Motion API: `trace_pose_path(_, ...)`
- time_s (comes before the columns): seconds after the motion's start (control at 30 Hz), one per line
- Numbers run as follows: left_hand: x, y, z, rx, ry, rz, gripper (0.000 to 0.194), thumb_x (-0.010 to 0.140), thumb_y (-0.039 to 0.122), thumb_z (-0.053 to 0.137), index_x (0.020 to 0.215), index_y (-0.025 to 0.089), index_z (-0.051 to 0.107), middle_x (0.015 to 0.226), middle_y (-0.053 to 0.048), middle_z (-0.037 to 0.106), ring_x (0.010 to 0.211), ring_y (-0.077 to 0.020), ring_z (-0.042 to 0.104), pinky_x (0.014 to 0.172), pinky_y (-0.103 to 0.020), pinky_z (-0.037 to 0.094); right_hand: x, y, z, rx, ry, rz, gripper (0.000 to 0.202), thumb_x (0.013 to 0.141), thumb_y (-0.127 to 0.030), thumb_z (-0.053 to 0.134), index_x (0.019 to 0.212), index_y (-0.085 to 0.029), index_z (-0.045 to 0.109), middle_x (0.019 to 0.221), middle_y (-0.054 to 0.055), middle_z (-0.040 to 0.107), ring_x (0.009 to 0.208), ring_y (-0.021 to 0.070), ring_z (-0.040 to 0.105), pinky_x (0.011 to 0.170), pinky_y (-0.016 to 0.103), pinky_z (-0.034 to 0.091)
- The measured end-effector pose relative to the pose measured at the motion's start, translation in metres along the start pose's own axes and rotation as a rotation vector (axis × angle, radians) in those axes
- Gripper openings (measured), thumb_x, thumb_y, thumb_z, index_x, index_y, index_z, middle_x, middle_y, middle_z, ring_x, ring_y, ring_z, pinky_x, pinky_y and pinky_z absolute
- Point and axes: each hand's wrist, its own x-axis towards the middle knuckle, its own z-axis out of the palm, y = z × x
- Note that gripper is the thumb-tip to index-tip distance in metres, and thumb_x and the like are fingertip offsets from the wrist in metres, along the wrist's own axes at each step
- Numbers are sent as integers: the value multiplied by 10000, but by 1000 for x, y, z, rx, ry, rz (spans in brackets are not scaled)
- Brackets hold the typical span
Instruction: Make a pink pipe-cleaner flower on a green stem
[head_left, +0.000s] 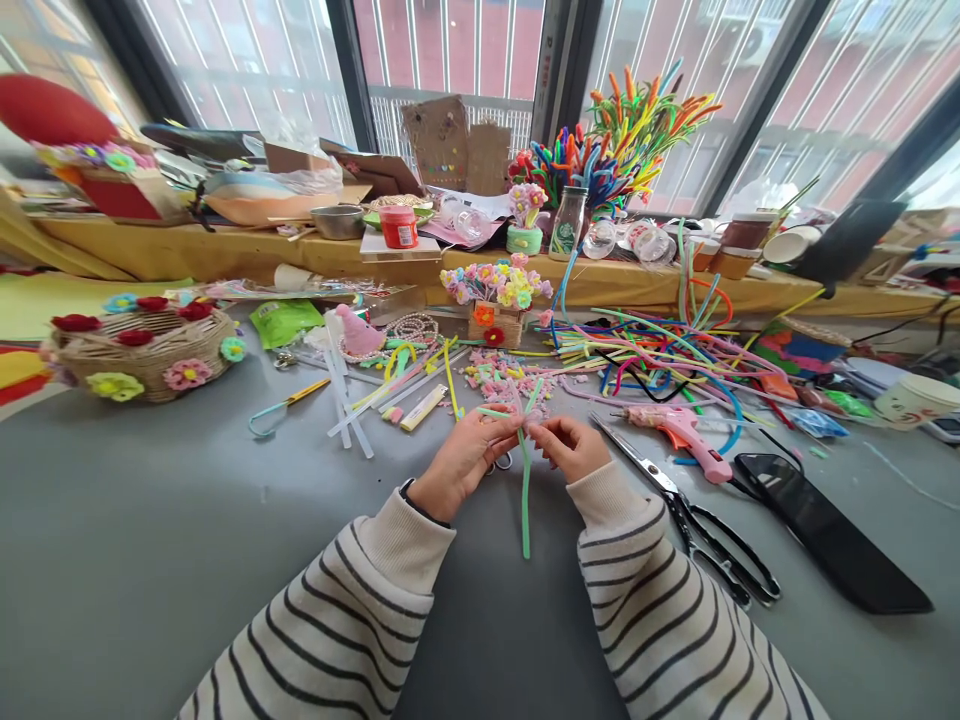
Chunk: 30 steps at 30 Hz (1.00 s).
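Observation:
Between my two hands is a green pipe cleaner, one end hanging straight down toward me and other green lengths sticking out above my fingers. My left hand pinches it from the left with thumb and fingertips. From the right, my right hand pinches it close to the same crossing point; the exact join is hidden by fingertips. Just beyond the hands lies a heap of small pink and green clippings. Part of a small pair of scissors shows under the hands.
Large scissors, a pink glue gun and a black phone lie at right. Clear glue sticks and a flower-trimmed basket are at left. Behind are a flower box and a tangle of loose pipe cleaners.

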Motion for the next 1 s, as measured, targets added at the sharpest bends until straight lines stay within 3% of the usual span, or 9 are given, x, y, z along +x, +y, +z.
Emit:
trace_pose_path(0.27, -2, 0, 0, 55, 33, 30, 226, 523, 143, 649, 645, 137, 458, 638, 13, 546, 608, -71, 527, 604, -194, 428, -2, 1, 6, 314, -127, 170, 290, 565, -396, 581, 495, -153, 438, 402, -63, 438, 324, 32, 357, 316, 160, 298)
trace_pose_path(0.4, 0, 2, -2, 57, 57, 43, 214, 530, 137, 642, 618, 142, 447, 601, 19, 540, 593, -79, 536, 593, -202, 427, -4, 2, 10, 353, -209, 206, 266, 517, -389, 604, 524, -140, 510, 420, -41, 493, 324, 38, 393, 314, 163, 337)
trace_pose_path(0.5, 1, 4, -3, 80, 35, 30, 217, 531, 147, 642, 635, 140, 451, 620, 10, 554, 596, -79, 542, 600, -207, 427, -1, -1, -2, 266, -141, 136, 236, 512, -359, 615, 552, -134, 555, 455, -23, 525, 360, 47, 434, 355, 172, 384)
trace_pose_path(0.63, -1, 5, -2, 144, -3, 4, 247, 515, 173, 656, 647, 141, 449, 657, -1, 565, 626, -91, 551, 596, -207, 425, 5, -7, -18, 333, -37, 189, 264, 568, -386, 568, 655, -137, 578, 551, -3, 562, 432, 60, 484, 424, 190, 433)
trace_pose_path(0.87, -3, 3, 0, 160, -84, -18, 234, 533, 162, 647, 698, 137, 483, 663, 4, 559, 598, -64, 531, 574, -182, 424, 1, -8, -8, 274, -11, 52, 229, 562, -361, 587, 574, -137, 542, 468, -23, 518, 372, 58, 445, 365, 185, 399)
trace_pose_path(1.0, -2, 3, -1, 77, -155, -108, 217, 558, 147, 629, 735, 137, 503, 692, -15, 583, 630, -80, 558, 586, -180, 434, 2, -6, -8, 243, 9, 3, 228, 569, -367, 579, 588, -144, 535, 480, -27, 501, 383, 67, 448, 364, 194, 405)
